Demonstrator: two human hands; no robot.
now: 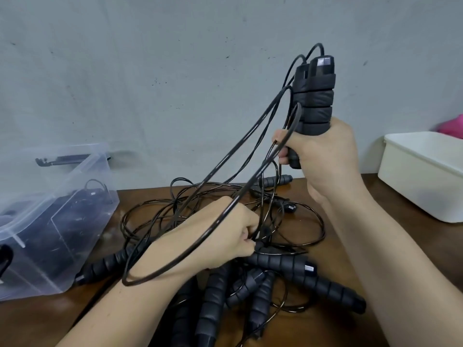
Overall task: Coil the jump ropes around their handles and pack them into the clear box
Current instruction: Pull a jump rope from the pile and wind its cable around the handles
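Lying nearest on the brown table (390, 236) is a heap of black foam handles (253, 294), crossed over one another, with thin black cord running in and out between them. One more handle (105, 265) lies off to the left, its end close to the clear box (82, 176). Just past the heap, the left hand (235, 229) is low over the table, fingers curled and pinching strands in the tangle of cords (190, 204) that spreads in loose rings across the tabletop. A long loop of rope (124, 280) hangs around the left wrist and forearm and climbs up to the right.

Higher and a little further off, the right hand (325, 156) is raised above the table, closed tight around the lower part of a pair of handles (314, 96) held together and upright; cord leaves their tops and arcs down into the loop. Behind the tangle, another handle (275, 181) lies near the table's back edge.

At the left, the clear box sits open on the table with dark ropes (62, 221) already inside. At the right stands a white box (421, 176), with something pink (451, 126) behind it. A pale grey wall (175, 71) closes off the back.
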